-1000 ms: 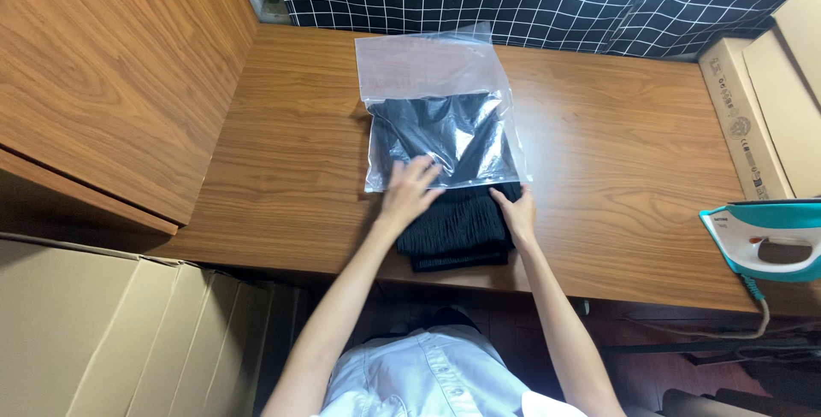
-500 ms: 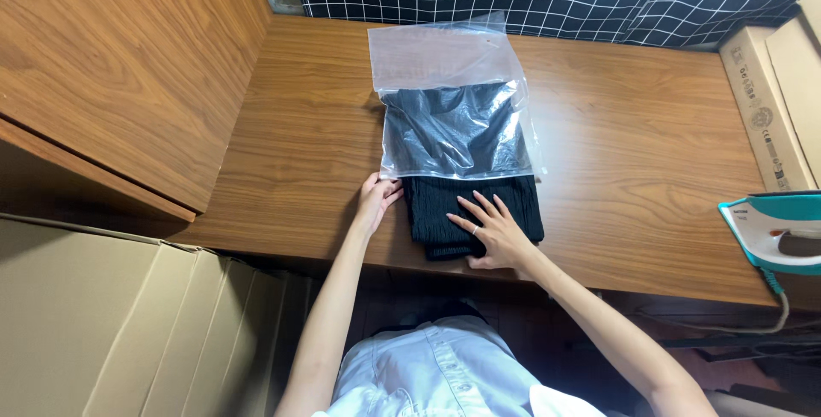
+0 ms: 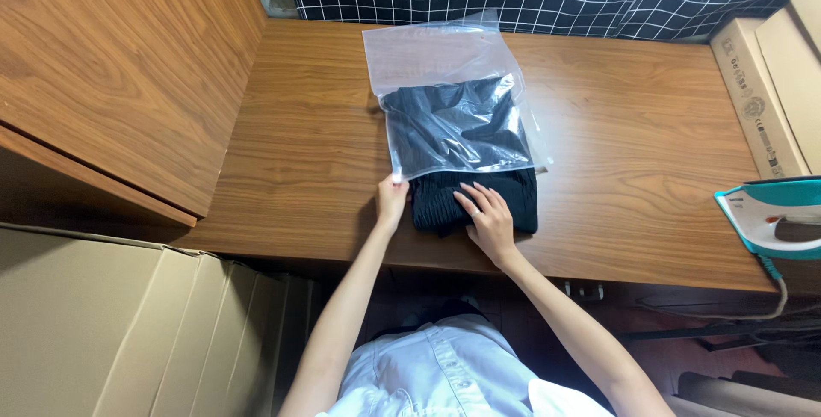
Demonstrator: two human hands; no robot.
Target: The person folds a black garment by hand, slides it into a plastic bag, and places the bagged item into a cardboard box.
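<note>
Wooden table (image 3: 650, 152): black garment (image 3: 479, 199) under right-hand fingers (image 3: 475, 203).

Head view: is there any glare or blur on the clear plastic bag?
Head view: white glare streaks cross the clear plastic bag over the folded black knitted garment; the left hand and right hand look sharp; the brown wooden table is evenly lit, without hard shadows.

Light was bright, even, came from above. Strong white glare lay on clear plastic bag (image 3: 453, 96), hid part of black garment (image 3: 475, 199) inside. Soft short shadows under hands. Wooden table (image 3: 633, 143) showed mild sheen. Picture was sharp; edges bent slightly, wide lens.
</note>
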